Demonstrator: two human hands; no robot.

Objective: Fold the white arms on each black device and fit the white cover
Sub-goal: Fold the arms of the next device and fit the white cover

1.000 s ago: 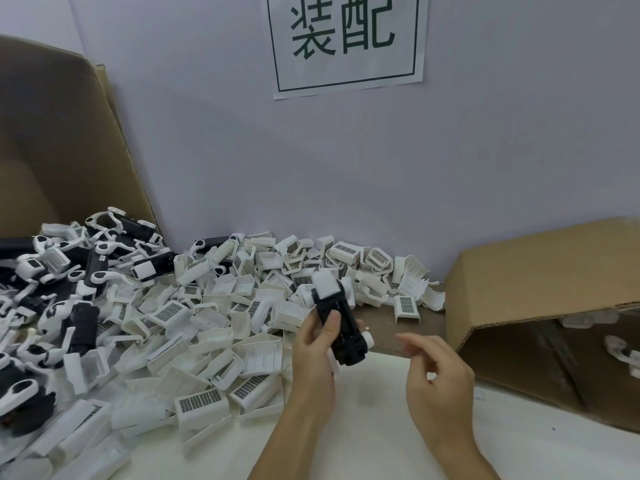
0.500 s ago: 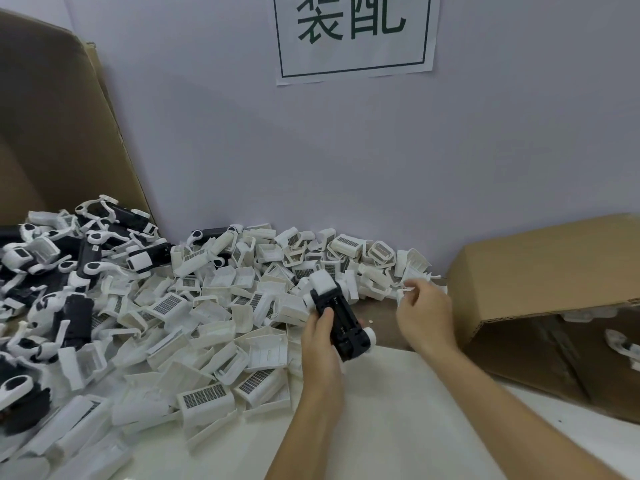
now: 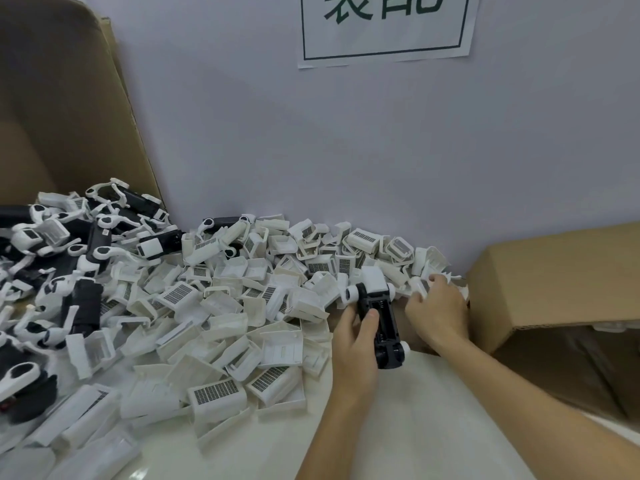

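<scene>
My left hand [image 3: 355, 337] grips a black device [image 3: 381, 323] with white ends, its long body pointing away from me, a white piece showing at its far end. Just to its right, my right hand [image 3: 438, 308] reaches into the right edge of the pile of white covers [image 3: 221, 306] and its fingers pinch a white cover [image 3: 417, 284]; most of that cover is hidden by the fingers. More black devices with unfolded white arms [image 3: 86, 244] lie heaped at the far left.
An open cardboard box [image 3: 554, 278] lies on its side at the right, right next to my right hand. A tall cardboard flap [image 3: 69, 116] stands at the back left. A paper sign [image 3: 384, 29] hangs on the wall. White table surface [image 3: 398, 427] lies beneath my forearms.
My right hand moved away from me and to the right, from beside the device into the covers, and closed its fingers on one. My left hand kept its hold on the device.
</scene>
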